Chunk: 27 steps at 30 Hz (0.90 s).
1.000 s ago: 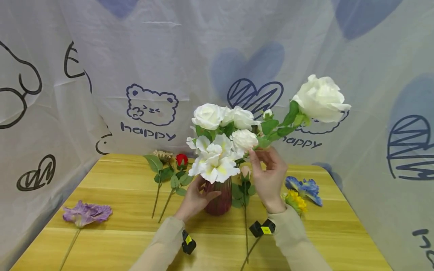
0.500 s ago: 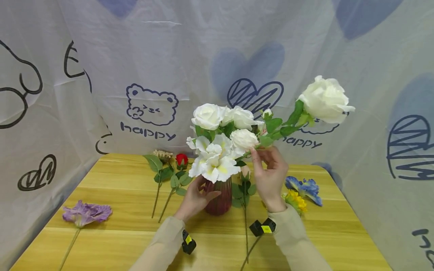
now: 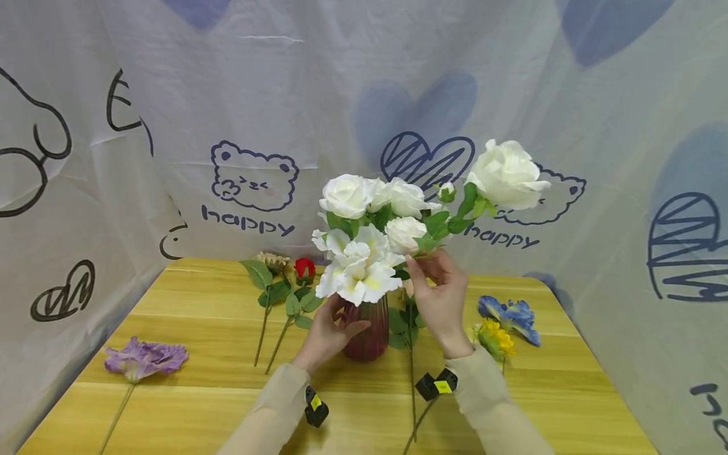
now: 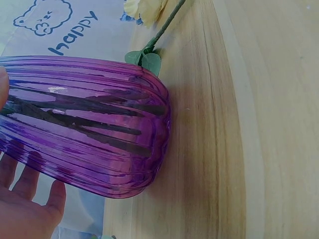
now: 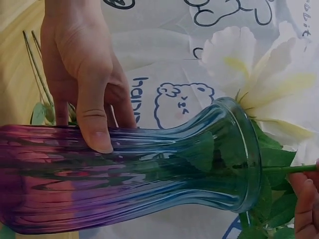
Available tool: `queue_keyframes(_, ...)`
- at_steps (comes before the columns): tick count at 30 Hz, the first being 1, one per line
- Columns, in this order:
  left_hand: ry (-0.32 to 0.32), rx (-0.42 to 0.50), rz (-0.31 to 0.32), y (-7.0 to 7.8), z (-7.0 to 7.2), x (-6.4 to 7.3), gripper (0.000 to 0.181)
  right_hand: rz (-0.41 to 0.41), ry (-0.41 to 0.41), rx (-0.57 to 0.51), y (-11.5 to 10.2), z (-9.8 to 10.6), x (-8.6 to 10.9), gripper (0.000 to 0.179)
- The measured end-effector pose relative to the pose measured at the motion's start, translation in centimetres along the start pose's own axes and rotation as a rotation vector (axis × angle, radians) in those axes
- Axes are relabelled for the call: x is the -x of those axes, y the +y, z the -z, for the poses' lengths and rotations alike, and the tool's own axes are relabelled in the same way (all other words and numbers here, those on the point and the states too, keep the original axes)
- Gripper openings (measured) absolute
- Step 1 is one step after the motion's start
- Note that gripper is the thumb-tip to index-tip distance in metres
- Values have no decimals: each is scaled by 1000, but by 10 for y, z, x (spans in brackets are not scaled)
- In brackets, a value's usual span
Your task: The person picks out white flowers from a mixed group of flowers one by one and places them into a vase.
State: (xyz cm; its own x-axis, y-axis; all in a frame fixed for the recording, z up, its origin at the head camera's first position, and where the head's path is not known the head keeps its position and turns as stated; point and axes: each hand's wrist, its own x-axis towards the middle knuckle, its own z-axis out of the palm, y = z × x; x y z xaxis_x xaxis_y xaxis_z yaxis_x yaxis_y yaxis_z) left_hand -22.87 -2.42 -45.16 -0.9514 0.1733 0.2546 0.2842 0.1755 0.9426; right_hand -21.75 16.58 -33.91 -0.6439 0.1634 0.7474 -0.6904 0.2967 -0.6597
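Observation:
My left hand [image 3: 327, 335] holds a ribbed glass vase [image 3: 368, 344] upright on the table. In the right wrist view the vase [image 5: 124, 179] fades from pink-purple to blue, with my thumb along its side. Several white blooms stand in it, among them a ruffled white flower with yellow streaks [image 3: 358, 272] and a full white rose [image 3: 347, 196]. Dark stem ends [image 4: 75, 119] show through the glass. My right hand [image 3: 443, 297] pinches the green stem [image 5: 294, 169] of a large white rose [image 3: 508, 175] just beyond the vase mouth; this rose leans out to the right.
A purple flower [image 3: 145, 359] lies on the left of the wooden table [image 3: 227, 411]. Behind the vase lie a red rose [image 3: 305, 269] and a beige flower [image 3: 274, 260]. A yellow flower [image 3: 496, 338] and a blue flower [image 3: 510, 318] lie at right. A printed cloth [image 3: 318, 88] hangs behind.
After a slight drift to the right, the large white rose has come left and a little lower, closer to the bunch. My right hand has shifted left with it; the left hand stays.

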Motion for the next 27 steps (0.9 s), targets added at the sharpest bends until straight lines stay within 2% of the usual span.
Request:
queue_keyframes(5,1,15,-1,-1,0,0,62,-32,-36,8,3,-2,3,8)
queue_keyframes(12,-8,31,-4,-3,0,-1,63,-82,-114,94,9,-5,12,12)
queue_keyframes(19,-16,28,-32,-4,0,-2,65,-41,-133,160,12,-4,12,12)
queue_keyframes(27,-20,22,-25,-4,1,0,66,-46,-226,130,13,-2,10,6)
